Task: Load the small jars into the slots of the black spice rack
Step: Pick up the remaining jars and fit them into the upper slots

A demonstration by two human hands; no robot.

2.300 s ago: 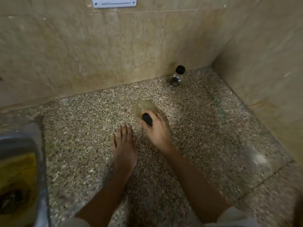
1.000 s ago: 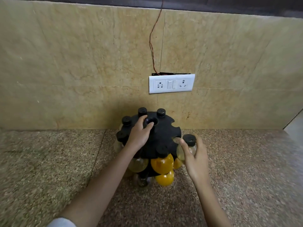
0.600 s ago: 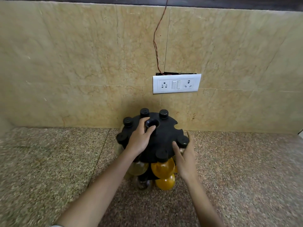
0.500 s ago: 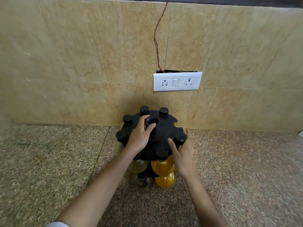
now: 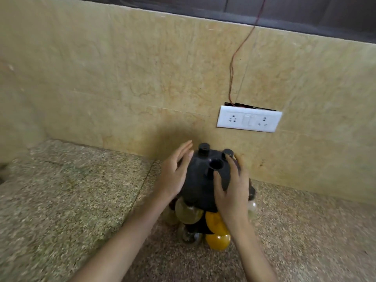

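Jars (image 5: 215, 223), yellow and pale, sit in the slots of the black spice rack (image 5: 200, 180), which stands on the speckled counter (image 5: 81, 200) close to the wall (image 5: 122, 78), below a white switch plate (image 5: 249, 121). My right hand (image 5: 232, 190) lies flat on the rack's top, fingers spread, gripping nothing. My left hand (image 5: 175, 176) is at the top's left edge, fingers straight, holding nothing.

A speckled granite table (image 5: 71, 200) fills the lower half, with a thin seam (image 5: 147, 180) running toward six o'clock. Behind it, from nine to three o'clock, stands a beige marble wall (image 5: 122, 78). At two o'clock a white switch plate (image 5: 249, 121) sits on it, and a reddish wire (image 5: 240, 49) climbs from it to a dark band (image 5: 284, 11) at twelve.
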